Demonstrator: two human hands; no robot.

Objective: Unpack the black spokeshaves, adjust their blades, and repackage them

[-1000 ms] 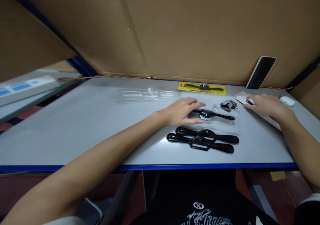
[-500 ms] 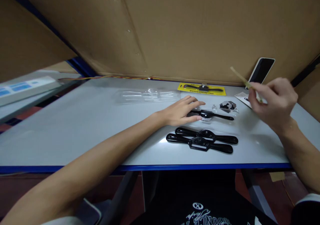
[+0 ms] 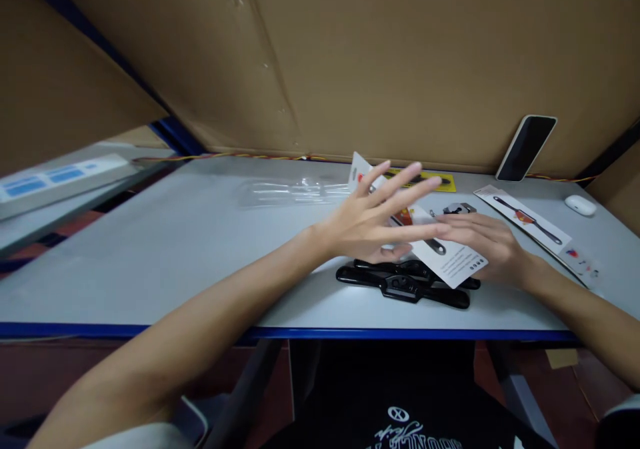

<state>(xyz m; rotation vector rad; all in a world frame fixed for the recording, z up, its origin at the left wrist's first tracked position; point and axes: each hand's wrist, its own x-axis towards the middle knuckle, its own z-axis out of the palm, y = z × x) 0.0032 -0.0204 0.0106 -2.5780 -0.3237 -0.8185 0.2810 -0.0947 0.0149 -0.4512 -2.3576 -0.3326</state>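
- Cardboard wall (image 3: pixel 380 56): brown sheets behind and over the bench, far beyond the fingertips; a phone (image 3: pixel 525 148) leans against it, out past the right hand.
- Table (image 3: pixel 165 256): pale grey top with a blue front edge, smooth and matt. A clear plastic blister shell (image 3: pixel 295 190) lies beyond the left fingers.
- Left hand (image 3: pixel 373 222): raised off the top, fingers (image 3: pixel 400 177) spread wide and straight, gripping nothing, passing over the card.
- Right hand (image 3: pixel 487 246): low, palm down, fingers extended toward the left; they lie on or against the printed card, but whether they pinch it I cannot tell.
- Printed insert card (image 3: pixel 450 257): white, with a tool picture, tilted between the two hands and half hidden behind the left fingers. Judged light, thin and bendy; likely to slide on the smooth top, so best pinched at a free edge.
- Two black spokeshaves (image 3: pixel 400 284): just below both sets of fingers, side by side, touching. Probably cast metal, stiff and heavy; the end handles are the natural hold.
- Second card (image 3: pixel 530 219): flat, right of the right wrist.
- White earbud case (image 3: pixel 580 204): far right.
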